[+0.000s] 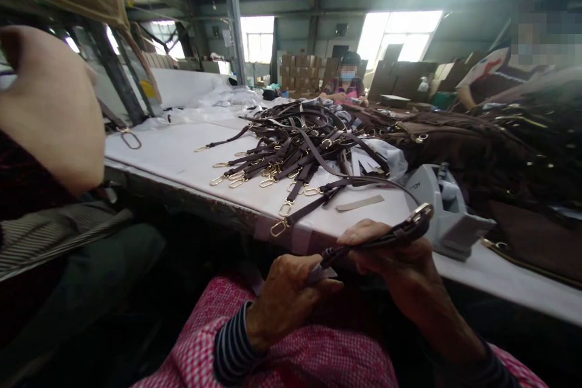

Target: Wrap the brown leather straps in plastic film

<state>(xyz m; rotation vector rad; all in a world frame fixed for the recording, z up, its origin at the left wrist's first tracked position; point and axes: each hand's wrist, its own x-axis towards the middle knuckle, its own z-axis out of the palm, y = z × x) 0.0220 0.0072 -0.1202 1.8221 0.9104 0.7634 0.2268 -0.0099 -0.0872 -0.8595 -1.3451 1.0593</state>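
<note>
Over my lap, at the table's front edge, both hands hold a dark brown strap [373, 242] with a gold buckle [419, 212]. My left hand [288, 294] is closed round one end of it, and a small whitish piece [324, 274] shows at those fingers. My right hand [404, 267] is wrapped under the folded strap near the buckle. From the buckle, a long thin strap length curves back to the pile of brown straps [291, 139]. Gold clips [278, 228] hang from the pile's near ends.
Right of the pile stands a grey tape dispenser [450, 218], with a pale strip [360, 203] on the white table [159, 157]. Brown bags [500, 157] are heaped at right. A co-worker's arm [50, 109] is close on the left. Other people sit across the table.
</note>
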